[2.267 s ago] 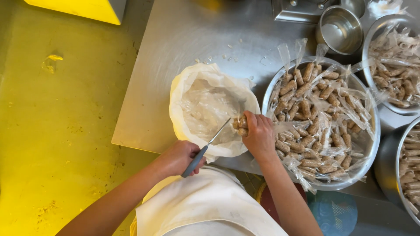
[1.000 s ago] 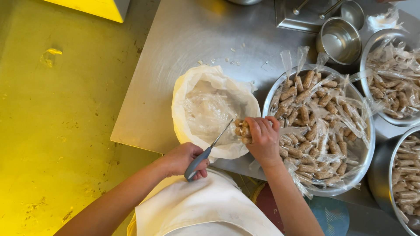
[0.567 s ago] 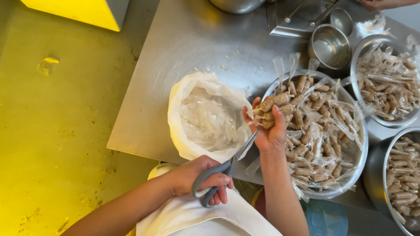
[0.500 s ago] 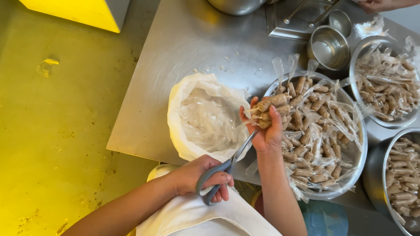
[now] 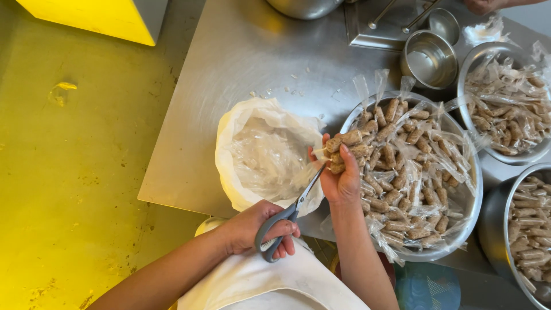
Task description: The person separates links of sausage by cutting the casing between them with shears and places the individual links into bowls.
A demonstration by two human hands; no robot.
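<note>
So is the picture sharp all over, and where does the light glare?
Head view: sharp across the middle, the scissors and both hands crisp; soft glare streaks the steel table near the top, and bright spots sit on the clear wrappers in the large bowl; the yellow floor looks evenly lit.

A steel table [image 5: 252, 51] carries a white bag [image 5: 229, 143] of clear scraps. Right of the bag stands a big bowl [image 5: 473, 189] of wrapped rolls; beyond that bowl stand two more bowls [image 5: 468, 72] and a small empty cup [image 5: 429, 57].
</note>
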